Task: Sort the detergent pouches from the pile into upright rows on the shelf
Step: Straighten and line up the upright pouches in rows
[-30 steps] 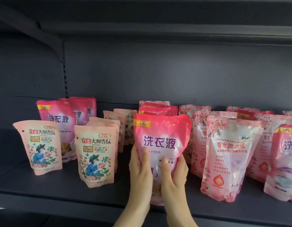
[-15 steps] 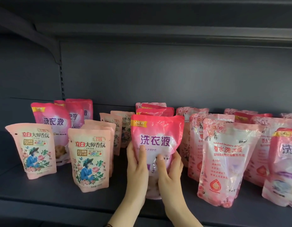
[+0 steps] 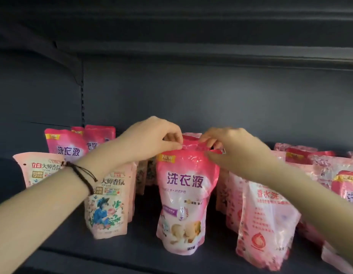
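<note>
A bright pink detergent pouch (image 3: 184,196) with purple lettering stands upright at the front middle of the dark shelf (image 3: 132,256). Right behind it stands another pink pouch (image 3: 192,144) of the same kind, mostly hidden. My left hand (image 3: 152,138) and my right hand (image 3: 229,144) both reach over the front pouch and pinch the top edge of that rear pouch, one at each corner. My right forearm crosses in front of the pale pink pouches on the right.
Pale floral pouches (image 3: 107,204) stand at the front left, with more bright pink ones (image 3: 67,147) behind them. A translucent pink pouch (image 3: 264,218) and several others crowd the right side. A shelf upright with slots (image 3: 82,99) rises at the back left.
Both hands let go of the lower part of the front pink pouch, which now stands by itself. They rose and moved back to pinch the top of the pouch behind it.
</note>
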`<state>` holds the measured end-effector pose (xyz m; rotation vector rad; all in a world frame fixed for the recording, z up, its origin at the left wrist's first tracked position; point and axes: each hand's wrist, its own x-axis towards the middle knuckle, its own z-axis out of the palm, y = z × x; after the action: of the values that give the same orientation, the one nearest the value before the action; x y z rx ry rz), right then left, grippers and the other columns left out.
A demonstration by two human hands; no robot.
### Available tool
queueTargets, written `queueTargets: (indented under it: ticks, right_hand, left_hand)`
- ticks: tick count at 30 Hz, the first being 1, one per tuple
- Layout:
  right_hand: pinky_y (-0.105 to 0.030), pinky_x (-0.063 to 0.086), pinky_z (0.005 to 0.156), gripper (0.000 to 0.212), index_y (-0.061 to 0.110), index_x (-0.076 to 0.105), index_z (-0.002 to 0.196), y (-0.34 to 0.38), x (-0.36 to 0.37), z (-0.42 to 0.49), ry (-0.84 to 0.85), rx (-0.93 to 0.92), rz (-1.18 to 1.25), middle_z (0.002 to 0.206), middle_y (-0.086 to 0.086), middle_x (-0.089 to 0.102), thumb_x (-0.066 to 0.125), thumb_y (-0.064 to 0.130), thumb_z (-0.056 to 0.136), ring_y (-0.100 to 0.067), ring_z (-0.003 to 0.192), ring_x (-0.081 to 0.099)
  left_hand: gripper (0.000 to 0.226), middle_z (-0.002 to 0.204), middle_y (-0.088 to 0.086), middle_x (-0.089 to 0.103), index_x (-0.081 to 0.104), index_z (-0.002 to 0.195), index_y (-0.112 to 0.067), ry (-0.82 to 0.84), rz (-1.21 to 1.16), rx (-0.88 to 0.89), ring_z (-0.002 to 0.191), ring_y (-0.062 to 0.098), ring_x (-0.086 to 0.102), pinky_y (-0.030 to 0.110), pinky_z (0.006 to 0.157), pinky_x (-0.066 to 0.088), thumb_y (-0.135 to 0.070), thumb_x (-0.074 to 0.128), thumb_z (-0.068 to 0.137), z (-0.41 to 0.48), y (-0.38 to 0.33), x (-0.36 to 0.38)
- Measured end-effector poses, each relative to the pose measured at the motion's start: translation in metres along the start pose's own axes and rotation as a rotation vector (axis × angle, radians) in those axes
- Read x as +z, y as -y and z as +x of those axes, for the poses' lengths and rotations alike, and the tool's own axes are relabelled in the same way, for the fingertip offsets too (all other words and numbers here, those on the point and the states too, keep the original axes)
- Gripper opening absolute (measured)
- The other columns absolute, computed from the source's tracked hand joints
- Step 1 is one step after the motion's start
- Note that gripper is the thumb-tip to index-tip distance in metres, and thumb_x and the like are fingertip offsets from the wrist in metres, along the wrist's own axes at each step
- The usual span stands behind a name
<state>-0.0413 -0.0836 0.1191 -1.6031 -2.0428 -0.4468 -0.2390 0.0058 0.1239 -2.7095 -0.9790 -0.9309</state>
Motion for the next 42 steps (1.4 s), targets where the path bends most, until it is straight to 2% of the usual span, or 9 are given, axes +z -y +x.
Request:
queueTargets:
  ticks: [5, 9, 17, 20, 24, 29, 34, 38, 42]
  right_hand:
    - [-0.021, 0.053, 0.07, 0.009, 0.033, 0.072, 0.088, -0.026, -0.027, 0.064, 0.373, -0.024, 0.043, 0.08, 0.013, 0.073, 0.066, 0.027, 0.084, 0.001, 0.07, 0.067]
    - [-0.028, 0.05, 0.078, 0.013, 0.029, 0.071, 0.097, -0.051, -0.005, 0.123, 0.426, -0.078, -0.251, 0.085, 0.016, 0.067, 0.067, 0.03, 0.084, -0.01, 0.086, 0.063]
    - [-0.04, 0.052, 0.091, 0.03, 0.029, 0.064, 0.118, -0.093, 0.048, 0.201, 0.533, -0.011, -0.51, 0.121, 0.007, 0.063, 0.061, 0.034, 0.089, -0.019, 0.114, 0.056]
    - [-0.041, 0.052, 0.091, 0.032, 0.023, 0.066, 0.116, -0.103, 0.06, 0.21, 0.589, 0.056, -0.49, 0.119, 0.002, 0.065, 0.064, 0.037, 0.088, -0.02, 0.112, 0.058]
    - [-0.034, 0.054, 0.082, 0.024, 0.015, 0.072, 0.101, -0.109, 0.071, 0.209, 0.671, 0.138, -0.429, 0.101, -0.005, 0.073, 0.066, 0.034, 0.086, -0.021, 0.098, 0.067]
    - [-0.02, 0.045, 0.052, 0.018, 0.016, 0.06, 0.073, -0.123, 0.032, 0.213, 0.504, 0.275, -0.042, 0.07, -0.005, 0.06, 0.064, 0.02, 0.09, -0.011, 0.055, 0.054]
    - [-0.025, 0.051, 0.068, 0.016, 0.018, 0.057, 0.078, -0.121, -0.005, 0.222, -0.107, 0.353, 0.815, 0.072, 0.001, 0.065, 0.061, 0.014, 0.093, -0.013, 0.07, 0.061]
    - [-0.03, 0.058, 0.073, 0.017, 0.011, 0.066, 0.106, -0.11, 0.015, 0.214, -0.039, 0.42, 1.106, 0.098, -0.006, 0.075, 0.066, 0.015, 0.089, -0.019, 0.087, 0.072]
    - [-0.041, 0.06, 0.075, 0.02, 0.004, 0.066, 0.108, -0.099, 0.016, 0.207, -0.142, 0.477, 1.275, 0.096, -0.011, 0.075, 0.065, 0.008, 0.088, -0.024, 0.085, 0.073]
  left_hand:
    - [0.019, 0.078, -0.019, 0.068, 0.074, 0.089, -0.03, 0.243, 0.011, 0.047, 0.072, -0.01, 0.058, 0.008, 0.06, 0.041, -0.045, 0.062, 0.087, 0.044, 0.024, -0.015]
    - [0.017, 0.089, -0.022, 0.064, 0.068, 0.099, -0.033, 0.316, 0.274, 0.066, 0.086, 0.0, 0.06, 0.03, 0.074, 0.05, -0.044, 0.061, 0.088, 0.089, 0.056, -0.011]
    - [0.038, 0.122, -0.005, 0.061, 0.057, 0.128, -0.026, 0.491, 0.323, -0.055, 0.107, 0.017, 0.058, 0.029, 0.081, 0.047, -0.037, 0.06, 0.092, 0.17, 0.113, 0.045]
    - [0.03, 0.117, -0.002, 0.065, 0.064, 0.117, -0.021, 0.546, 0.258, -0.055, 0.101, 0.018, 0.061, 0.03, 0.078, 0.049, -0.035, 0.06, 0.092, 0.176, 0.127, 0.067]
    - [0.014, 0.076, -0.002, 0.06, 0.062, 0.077, -0.013, 0.465, 0.176, 0.002, 0.07, 0.015, 0.053, 0.026, 0.054, 0.034, -0.022, 0.061, 0.088, 0.175, 0.137, 0.084]
    - [0.007, 0.086, 0.009, 0.069, 0.069, 0.085, -0.005, 0.236, -0.208, -0.087, 0.077, 0.013, 0.055, 0.028, 0.07, 0.043, -0.007, 0.063, 0.087, 0.185, 0.139, 0.06]
    - [0.01, 0.084, 0.002, 0.061, 0.056, 0.089, -0.016, -0.18, -1.065, -0.372, 0.078, 0.016, 0.06, 0.039, 0.08, 0.052, -0.019, 0.053, 0.098, 0.205, 0.114, 0.03]
    - [0.016, 0.082, 0.001, 0.066, 0.061, 0.085, -0.017, -0.355, -1.184, -0.402, 0.075, 0.017, 0.064, 0.041, 0.081, 0.053, -0.019, 0.052, 0.098, 0.211, 0.093, 0.026]
    - [0.014, 0.086, 0.0, 0.072, 0.065, 0.087, -0.019, -0.385, -1.274, -0.428, 0.08, 0.016, 0.069, 0.038, 0.081, 0.057, -0.022, 0.056, 0.096, 0.205, 0.08, 0.02]
